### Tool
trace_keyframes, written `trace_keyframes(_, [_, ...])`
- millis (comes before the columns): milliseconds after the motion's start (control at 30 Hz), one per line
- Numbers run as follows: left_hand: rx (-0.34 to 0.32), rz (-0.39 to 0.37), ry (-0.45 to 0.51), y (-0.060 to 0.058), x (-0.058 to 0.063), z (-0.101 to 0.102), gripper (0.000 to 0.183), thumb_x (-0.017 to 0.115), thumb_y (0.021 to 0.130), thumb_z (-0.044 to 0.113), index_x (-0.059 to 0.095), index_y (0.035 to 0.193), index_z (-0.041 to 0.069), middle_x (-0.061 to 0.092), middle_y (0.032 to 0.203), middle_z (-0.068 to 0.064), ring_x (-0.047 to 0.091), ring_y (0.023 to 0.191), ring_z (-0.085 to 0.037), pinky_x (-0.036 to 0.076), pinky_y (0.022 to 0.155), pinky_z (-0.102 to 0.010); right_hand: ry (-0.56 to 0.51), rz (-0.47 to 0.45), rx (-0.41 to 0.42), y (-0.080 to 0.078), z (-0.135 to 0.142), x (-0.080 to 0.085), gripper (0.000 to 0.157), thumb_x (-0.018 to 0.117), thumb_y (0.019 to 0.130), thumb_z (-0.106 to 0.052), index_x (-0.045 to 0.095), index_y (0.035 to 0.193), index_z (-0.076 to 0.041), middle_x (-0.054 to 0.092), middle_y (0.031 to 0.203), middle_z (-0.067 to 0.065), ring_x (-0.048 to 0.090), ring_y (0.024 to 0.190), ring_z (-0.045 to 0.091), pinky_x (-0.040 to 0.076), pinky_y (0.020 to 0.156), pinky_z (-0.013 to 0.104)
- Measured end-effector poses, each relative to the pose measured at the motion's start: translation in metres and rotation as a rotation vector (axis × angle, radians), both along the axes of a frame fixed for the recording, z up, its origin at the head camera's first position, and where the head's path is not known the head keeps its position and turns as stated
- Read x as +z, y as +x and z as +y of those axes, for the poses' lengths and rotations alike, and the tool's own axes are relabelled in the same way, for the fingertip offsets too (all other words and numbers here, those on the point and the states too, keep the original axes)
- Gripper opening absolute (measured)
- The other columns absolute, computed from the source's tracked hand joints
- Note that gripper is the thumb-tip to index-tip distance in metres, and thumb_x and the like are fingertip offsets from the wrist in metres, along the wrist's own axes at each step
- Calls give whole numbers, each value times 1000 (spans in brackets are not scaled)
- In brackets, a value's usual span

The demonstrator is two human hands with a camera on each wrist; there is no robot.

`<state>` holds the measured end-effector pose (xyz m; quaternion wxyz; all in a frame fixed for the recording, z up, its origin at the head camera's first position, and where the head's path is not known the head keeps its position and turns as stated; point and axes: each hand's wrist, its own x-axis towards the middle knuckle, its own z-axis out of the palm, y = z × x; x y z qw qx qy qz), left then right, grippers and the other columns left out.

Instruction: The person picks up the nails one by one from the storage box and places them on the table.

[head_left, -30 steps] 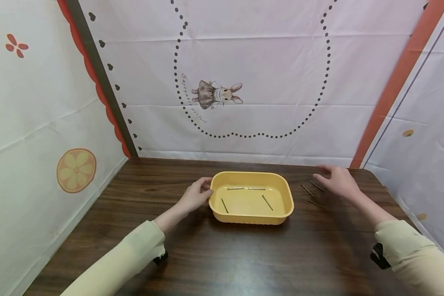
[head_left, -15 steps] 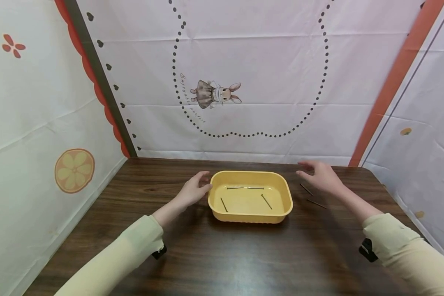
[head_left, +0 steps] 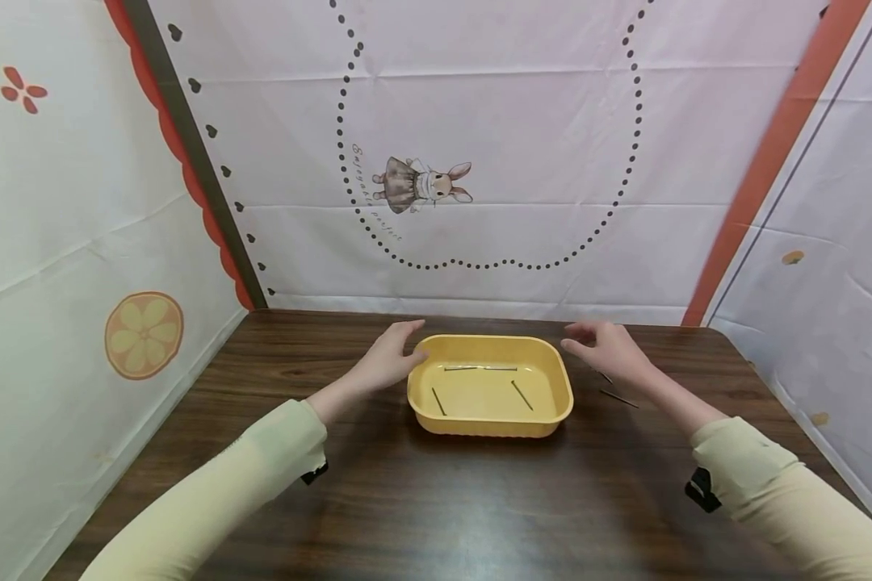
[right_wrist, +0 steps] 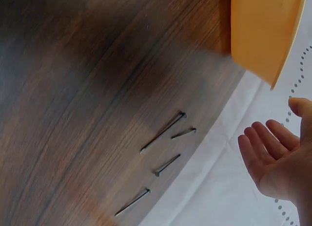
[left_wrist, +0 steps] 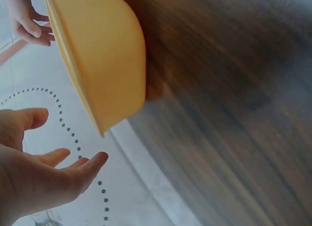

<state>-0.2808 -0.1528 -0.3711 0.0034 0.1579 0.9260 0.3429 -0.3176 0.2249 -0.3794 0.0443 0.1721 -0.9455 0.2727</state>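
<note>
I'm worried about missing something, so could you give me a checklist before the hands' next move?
1. Yellow rounded-rectangle tray upright on the brown wood-grain table: ok.
2. Bare right hand empty: ok, its palm shows open in the right wrist view.
3. Bare left hand steadying the tray: not ok, visible fingers stand apart from it.
4. All thin dark metal nails inside the tray: not ok, four lie on the table.
5. Nail tips sharp: cannot tell.

Through the head camera I look forward and down over the yellow tray [head_left: 490,428] and wood-grain surface [head_left: 443,508] toward the rabbit-print cloth [head_left: 523,161]. My 2 wrist cameras sit nearer, tilted, looking past the left hand [left_wrist: 41,181] and right hand [right_wrist: 282,172]; all 3 views share the tray.
</note>
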Motion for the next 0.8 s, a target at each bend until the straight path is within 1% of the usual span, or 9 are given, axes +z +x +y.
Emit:
trace_keyframes(100, [-44,15,-35,-2,5,5,61,58,98,21,35,152,2,36,156,-21,37,144,-37,39,116,-53,-4,-13,-9,1,-4,-2,43,60,97,-30,63,128,0,69,119,20,65,109,34,57,89,49])
trace_keyframes(233, [-66,28,-66,-5,8,12,62,59,97,20,36,151,2,38,155,-21,38,143,-35,38,117,-50,-4,-22,-23,1,-6,-5,43,61,97,-31,64,127,0,71,116,19,67,107,32,58,88,47])
trace_keyframes(300, [-71,32,-68,-5,10,16,62,59,97,20,36,151,2,38,154,-21,37,144,-36,35,120,-50,-4,-27,-34,0,-6,-8,44,61,97,-32,64,126,0,71,116,18,67,106,31,58,87,46])
trace_keyframes(400, [-93,43,-75,-5,12,21,61,60,96,19,37,151,2,39,153,-21,38,143,-36,36,119,-50,5,-41,-61,0,-6,-11,42,61,96,-34,68,122,-1,72,114,17,68,104,30,59,84,45])
trace_keyframes(467, [-111,45,-79,-5,12,24,60,60,96,19,39,150,1,41,152,-22,39,142,-36,36,119,-50,10,-47,-73,1,-6,-11,40,61,96,-35,71,116,-2,74,110,17,69,99,28,59,80,43])
trace_keyframes(533, [-129,48,-95,-5,12,27,58,59,96,18,41,148,0,43,151,-22,41,142,-36,37,118,-49,13,-57,-92,3,-7,-10,37,62,95,-36,74,109,-4,75,104,14,69,92,24,59,74,38])
trace_keyframes(667, [-152,36,-131,-7,10,33,52,59,97,19,47,144,1,49,148,-19,45,139,-33,40,116,-48,7,-83,-105,6,-7,-9,36,63,93,-36,77,103,-4,77,95,13,67,78,19,55,62,28])
trace_keyframes(800, [-176,26,-173,-9,7,40,49,59,97,18,51,142,1,54,144,-16,48,137,-31,42,115,-46,-1,-116,-108,8,-8,-11,37,62,94,-38,77,102,-5,77,90,14,69,77,21,51,59,24])
